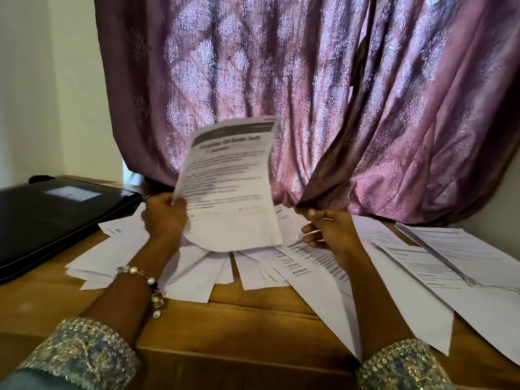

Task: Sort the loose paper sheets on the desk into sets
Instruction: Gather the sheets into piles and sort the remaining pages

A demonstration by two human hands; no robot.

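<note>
A purple patterned fabric curtain [309,94] hangs behind the brown wooden desk [253,319] and falls down to its far edge. The near strip of the desk, along the front edge, shows bare wood between the two arms. A closed black laptop [56,218] lies at the left side of the desk, its right edge near the papers. The loose white printed paper sheets [380,271] are spread in a fan over the middle and the right of the desk, and some corners at the right hang over the front edge. The left hand [164,218] pinches the left edge of a raised white printed sheet with a dark header [230,187], which stands almost upright above the pile. The right hand [327,230] is just right of this sheet, fingers loosely spread, holding nothing. A beaded bracelet [146,282] is on the left wrist.
</note>
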